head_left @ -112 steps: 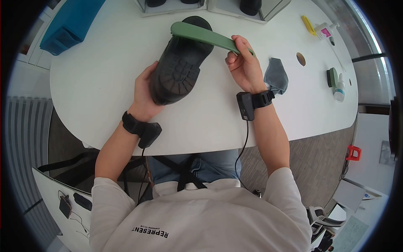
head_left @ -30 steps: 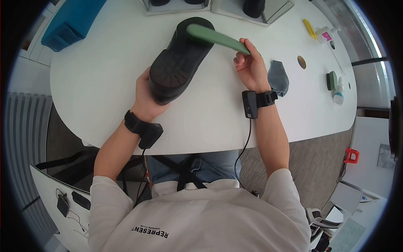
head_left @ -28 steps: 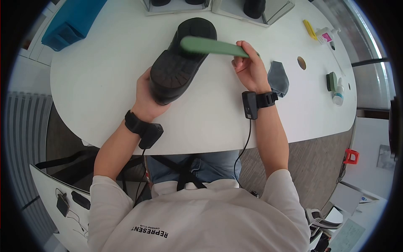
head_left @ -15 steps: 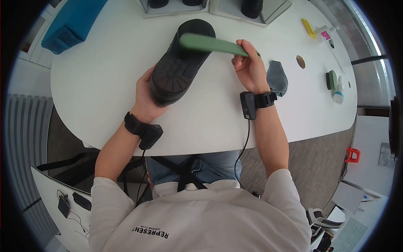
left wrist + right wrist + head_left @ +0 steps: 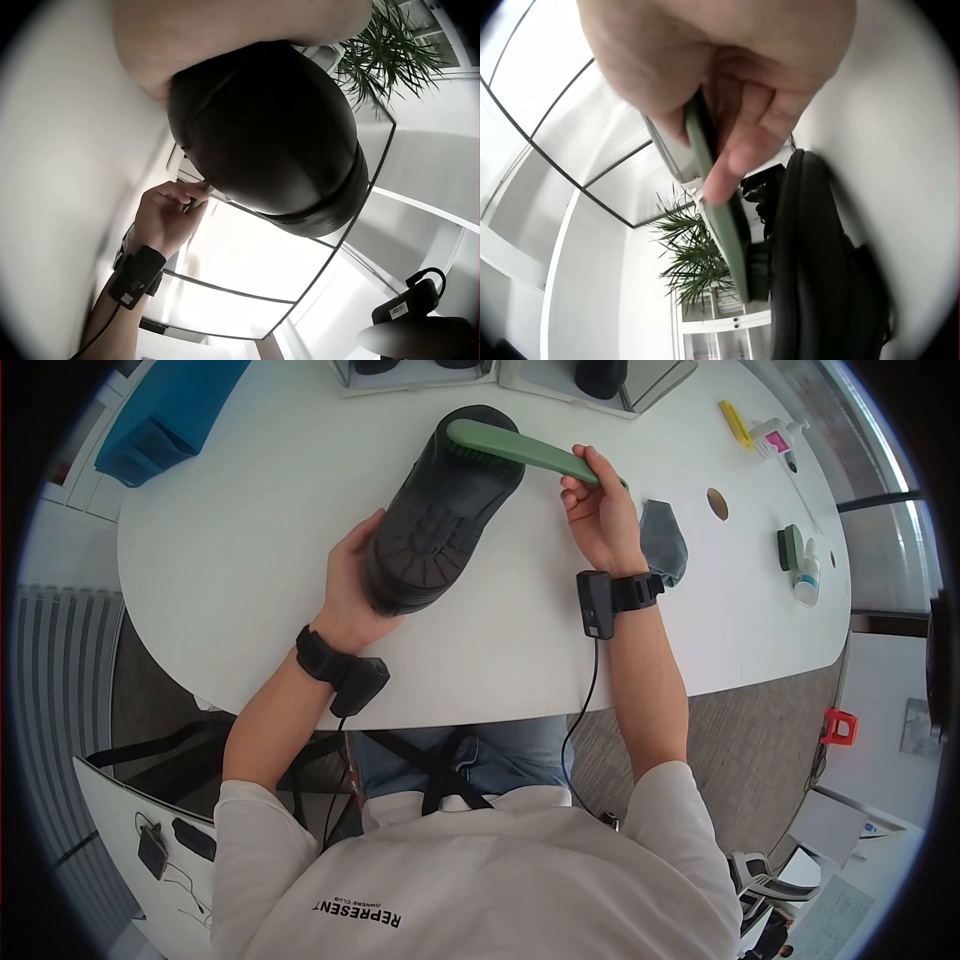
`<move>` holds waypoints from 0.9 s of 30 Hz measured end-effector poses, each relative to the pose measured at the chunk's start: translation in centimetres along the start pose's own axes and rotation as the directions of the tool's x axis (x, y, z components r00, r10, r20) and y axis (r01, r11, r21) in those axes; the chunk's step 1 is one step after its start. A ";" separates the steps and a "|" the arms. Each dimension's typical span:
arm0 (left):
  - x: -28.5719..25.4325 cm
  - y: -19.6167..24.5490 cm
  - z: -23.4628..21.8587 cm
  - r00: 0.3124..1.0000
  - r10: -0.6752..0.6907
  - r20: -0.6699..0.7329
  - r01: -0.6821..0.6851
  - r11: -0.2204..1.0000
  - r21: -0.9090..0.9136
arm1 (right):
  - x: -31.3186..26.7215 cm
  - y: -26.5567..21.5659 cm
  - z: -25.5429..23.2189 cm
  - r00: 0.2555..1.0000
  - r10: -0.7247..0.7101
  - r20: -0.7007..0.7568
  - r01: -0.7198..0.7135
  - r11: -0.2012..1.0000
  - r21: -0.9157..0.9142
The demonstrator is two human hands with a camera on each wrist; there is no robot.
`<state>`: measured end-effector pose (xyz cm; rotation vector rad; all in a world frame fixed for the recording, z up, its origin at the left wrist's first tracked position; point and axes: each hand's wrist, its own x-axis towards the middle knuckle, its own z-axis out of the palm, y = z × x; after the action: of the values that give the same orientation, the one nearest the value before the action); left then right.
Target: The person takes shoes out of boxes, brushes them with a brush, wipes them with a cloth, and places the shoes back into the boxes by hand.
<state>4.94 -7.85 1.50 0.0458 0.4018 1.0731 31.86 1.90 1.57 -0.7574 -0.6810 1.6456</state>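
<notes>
A black shoe (image 5: 432, 525) is held sole up over the white table, its heel end away from the body. My left hand (image 5: 352, 592) grips it around the toe; the fingers under the shoe are hidden in the head view. In my right hand (image 5: 607, 515) is the handle of a green brush (image 5: 520, 448), pinched between thumb and fingers. Its bristles (image 5: 759, 271) meet the sole at the heel end, as the right wrist view shows. From the left wrist view, the rounded toe of the shoe (image 5: 270, 127) fills the middle.
Right of the right hand lies a grey cloth (image 5: 661, 540). Farther right are a second green brush (image 5: 792, 547), a small spray bottle (image 5: 808, 582), a white bottle (image 5: 775, 435) and a yellow tool (image 5: 735, 423). Shelf-like boxes (image 5: 570, 398) stand at the back, a blue holder (image 5: 165, 425) at back left.
The green brush has moved back and forth along the sole, from mid-sole half a second ago to the heel now. The shoe has tilted and shifted slightly; the left hand keeps its grip.
</notes>
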 end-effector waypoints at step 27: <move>0.5 0.3 -0.1 1.000 -0.003 -0.024 0.006 0.993 0.118 | 0.3 -0.1 -0.7 0.964 -0.177 -0.197 0.173 0.984 -0.038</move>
<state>4.84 -7.31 1.31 0.1375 0.4866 1.0451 32.42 2.24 1.21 -0.8406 -0.6037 1.3826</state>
